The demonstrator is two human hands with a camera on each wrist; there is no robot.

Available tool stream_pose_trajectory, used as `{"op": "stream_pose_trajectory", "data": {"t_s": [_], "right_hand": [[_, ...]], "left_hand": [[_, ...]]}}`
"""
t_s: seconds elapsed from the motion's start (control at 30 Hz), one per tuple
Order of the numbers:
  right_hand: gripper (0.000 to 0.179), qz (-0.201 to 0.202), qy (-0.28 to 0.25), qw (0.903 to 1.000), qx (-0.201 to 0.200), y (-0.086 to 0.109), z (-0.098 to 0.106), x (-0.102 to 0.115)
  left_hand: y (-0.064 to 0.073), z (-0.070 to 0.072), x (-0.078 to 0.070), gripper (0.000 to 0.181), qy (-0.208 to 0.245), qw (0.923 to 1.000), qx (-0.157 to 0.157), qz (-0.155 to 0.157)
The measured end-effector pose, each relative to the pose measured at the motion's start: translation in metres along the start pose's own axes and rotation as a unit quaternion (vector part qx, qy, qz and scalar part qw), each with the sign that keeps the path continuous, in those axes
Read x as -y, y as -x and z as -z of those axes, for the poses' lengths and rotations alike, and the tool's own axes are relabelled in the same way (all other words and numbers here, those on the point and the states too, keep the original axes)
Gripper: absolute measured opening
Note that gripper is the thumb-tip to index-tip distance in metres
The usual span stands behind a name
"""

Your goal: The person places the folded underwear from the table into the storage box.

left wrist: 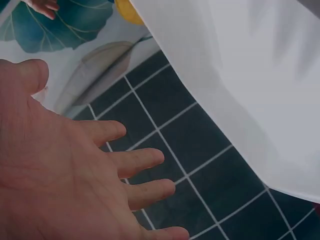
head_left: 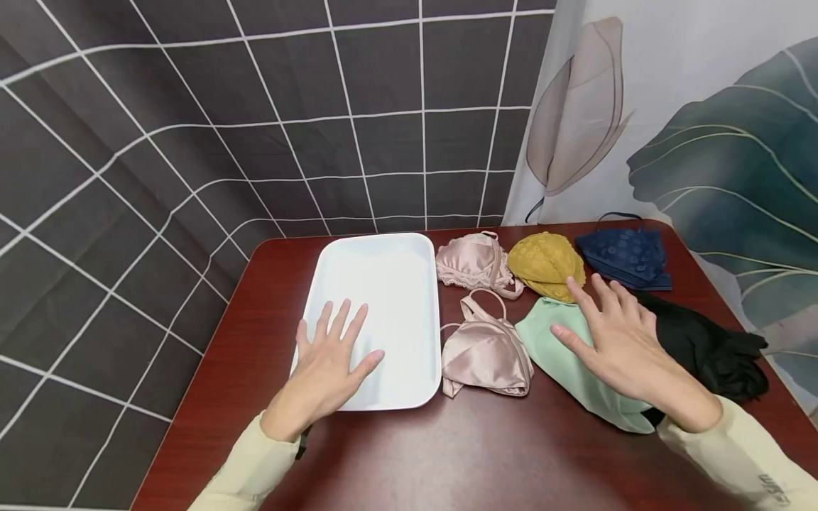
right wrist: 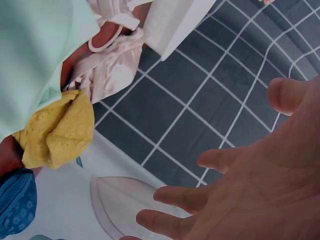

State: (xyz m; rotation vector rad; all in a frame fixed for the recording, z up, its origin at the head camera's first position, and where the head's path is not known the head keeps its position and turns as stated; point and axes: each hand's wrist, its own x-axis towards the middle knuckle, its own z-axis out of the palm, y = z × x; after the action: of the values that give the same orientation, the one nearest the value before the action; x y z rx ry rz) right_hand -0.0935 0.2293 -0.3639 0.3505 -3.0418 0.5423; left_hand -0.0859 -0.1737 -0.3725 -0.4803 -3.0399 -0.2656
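While both forearms reach forward in pale sleeves (head_left: 239, 465), the left hand (head_left: 327, 365) hovers over the left side of the white tray (head_left: 402, 319), released, back upward, its straight fingers fanned away from the body and its thumb stretched rightward. The right hand (head_left: 620, 344), likewise released, hangs above the mint-green garment (head_left: 578, 375), fingers spread and angled ahead and leftward, thumb well apart from them. Between the hands lies a pink satin bra (head_left: 488, 358), with a lace-edged pink bra (head_left: 469, 261) beyond it. Just past the right fingertips sits a yellow bra (head_left: 543, 259); a navy bra (head_left: 623, 254) lies farther ahead of that hand, and a black garment (head_left: 712, 348) stretches to its right.
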Motion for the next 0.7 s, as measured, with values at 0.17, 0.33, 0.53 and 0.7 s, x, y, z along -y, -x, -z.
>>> {"op": "stream_pose_trajectory", "data": {"t_s": [0.17,0.33,0.53,0.7], "right_hand": [[0.078,-0.013,-0.003,0.9999,0.011,-0.003,0.000,-0.010],[0.078,-0.022,-0.004,0.9997,0.012,-0.004,-0.001,-0.019],[0.078,-0.031,-0.003,0.9994,0.011,-0.006,0.000,-0.028],[0.076,-0.021,-0.034,0.9992,0.005,-0.007,0.002,-0.037]], "left_hand": [[-0.001,-0.004,0.011,0.074,0.007,0.9997,0.014,0.018],[-0.001,-0.006,0.023,0.074,0.013,0.9991,0.015,0.038],[0.000,-0.006,0.037,0.074,0.024,0.9979,0.011,0.059],[0.001,-0.004,0.052,0.071,0.049,0.9965,-0.003,0.068]]}}
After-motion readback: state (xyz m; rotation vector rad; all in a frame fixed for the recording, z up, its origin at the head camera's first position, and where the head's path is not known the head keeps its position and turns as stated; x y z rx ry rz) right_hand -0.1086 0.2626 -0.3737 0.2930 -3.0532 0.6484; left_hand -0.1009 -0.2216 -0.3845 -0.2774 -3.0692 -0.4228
